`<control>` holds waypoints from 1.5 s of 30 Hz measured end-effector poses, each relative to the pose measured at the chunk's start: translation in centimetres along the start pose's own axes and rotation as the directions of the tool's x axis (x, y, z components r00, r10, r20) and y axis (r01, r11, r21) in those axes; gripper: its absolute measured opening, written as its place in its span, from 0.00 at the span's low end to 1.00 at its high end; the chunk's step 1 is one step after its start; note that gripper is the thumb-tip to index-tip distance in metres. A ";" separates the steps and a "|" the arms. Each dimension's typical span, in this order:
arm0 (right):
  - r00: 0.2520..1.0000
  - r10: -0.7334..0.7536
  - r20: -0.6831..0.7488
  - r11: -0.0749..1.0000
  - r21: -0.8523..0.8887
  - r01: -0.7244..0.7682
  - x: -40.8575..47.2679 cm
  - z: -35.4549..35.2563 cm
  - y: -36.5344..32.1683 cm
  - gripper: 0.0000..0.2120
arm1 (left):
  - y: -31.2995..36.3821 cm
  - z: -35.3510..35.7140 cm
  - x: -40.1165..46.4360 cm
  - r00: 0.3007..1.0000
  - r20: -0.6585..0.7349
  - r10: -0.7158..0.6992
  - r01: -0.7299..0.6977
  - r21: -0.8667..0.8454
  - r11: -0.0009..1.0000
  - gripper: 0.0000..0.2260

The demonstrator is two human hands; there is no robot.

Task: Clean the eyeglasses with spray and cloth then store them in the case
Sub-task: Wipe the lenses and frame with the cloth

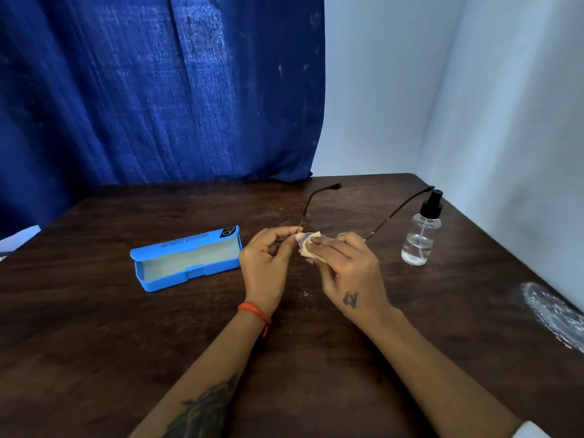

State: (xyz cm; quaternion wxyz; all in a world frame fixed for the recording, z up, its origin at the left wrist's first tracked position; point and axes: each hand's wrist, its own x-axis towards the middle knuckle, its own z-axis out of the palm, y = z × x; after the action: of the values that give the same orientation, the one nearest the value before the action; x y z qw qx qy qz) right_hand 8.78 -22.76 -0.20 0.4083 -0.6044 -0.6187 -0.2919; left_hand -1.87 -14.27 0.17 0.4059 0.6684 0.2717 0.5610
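Eyeglasses [319,197], mid-table, lens wipe in progress.
Our left hand [265,260] pinches the frame; our right hand [344,263] grips the cloth [308,246] against a lens. Hard rubbing could bend the hinge.

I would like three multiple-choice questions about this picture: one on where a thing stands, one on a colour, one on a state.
1. Where does the spray bottle stand?
A. right of the hands
B. inside the case
C. left of the case

2. What colour is the case?
A. red
B. blue
C. white

3. In what state is the case?
A. shut
B. open, with glasses inside
C. open, without glasses

Answers:
1 A: the bottle stands on the table, right of the right hand.
2 B: the case is blue.
3 C: its lid is up; the left hand holds the glasses while the right presses the cloth on them.
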 end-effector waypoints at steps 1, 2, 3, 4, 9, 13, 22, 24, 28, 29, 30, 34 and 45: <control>1.000 -0.001 -0.002 1.000 -0.014 0.001 -0.1 0.0 0.1 0.08 | 0.0 -0.1 0.1 1.000 -0.007 0.006 -0.006 0.008 1.000 0.08; 1.000 0.005 -0.005 1.000 -0.031 -0.005 -0.2 -0.1 0.2 0.07 | -0.1 -0.2 0.2 1.000 -0.010 0.012 -0.012 0.013 1.000 0.08; 1.000 0.014 -0.010 0.999 -0.047 -0.014 -0.3 -0.1 0.2 0.07 | 0.0 -0.3 0.3 1.000 -0.013 0.019 -0.018 0.016 1.000 0.08; 1.000 0.024 -0.014 0.998 -0.056 -0.024 -0.3 0.0 0.2 0.07 | 0.0 -0.3 0.3 1.000 -0.015 0.026 -0.025 0.023 0.999 0.08; 0.997 0.025 0.079 1.000 -0.004 -0.025 -0.1 0.5 -0.7 0.12 | -0.1 -0.1 0.2 0.999 -0.005 0.050 -0.049 0.067 0.997 0.09; 0.989 0.024 0.149 0.994 -0.105 -0.008 0.1 0.5 -0.5 0.15 | 0.3 0.0 -0.1 0.998 0.021 0.066 -0.067 0.059 0.996 0.09; 0.995 0.062 0.075 0.973 -0.225 -0.044 -0.1 0.4 -0.6 0.14 | 0.1 0.0 0.2 0.995 -0.008 0.096 -0.093 0.148 0.984 0.07; 0.998 0.054 0.040 0.982 -0.181 -0.046 -0.3 0.6 -0.6 0.12 | 0.1 0.1 0.1 0.996 -0.014 0.087 -0.084 0.138 0.987 0.07; 1.000 -0.010 -0.014 0.999 -0.047 0.009 -0.2 0.7 -0.6 0.11 | 0.2 0.1 0.1 0.997 -0.014 0.074 -0.072 0.109 0.991 0.09; 1.000 -0.030 -0.009 0.999 -0.027 0.030 -0.2 0.7 -0.7 0.13 | 0.2 0.0 0.1 0.997 -0.018 0.072 -0.070 0.105 0.992 0.09; 0.999 -0.043 -0.005 0.999 -0.005 0.043 -0.1 0.7 -0.6 0.15 | 0.1 0.0 0.1 0.998 -0.024 0.064 -0.062 0.098 0.993 0.09; 0.998 -0.061 -0.010 0.996 0.072 0.061 -0.1 0.6 0.1 0.19 | -0.2 -0.2 0.4 0.998 -0.056 0.012 -0.009 0.059 0.998 0.09; 0.935 0.294 -0.197 0.947 0.195 -0.256 0.4 -1.0 1.9 0.09 | -0.5 -0.9 1.3 0.992 -0.124 -0.037 0.041 0.034 0.999 0.07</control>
State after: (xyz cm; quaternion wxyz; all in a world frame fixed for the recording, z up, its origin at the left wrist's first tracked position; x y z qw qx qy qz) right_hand 10.79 -23.20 0.42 0.5611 -0.6124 -0.5001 -0.2450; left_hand -2.43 -12.71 0.43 0.3870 0.6343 0.3193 0.5882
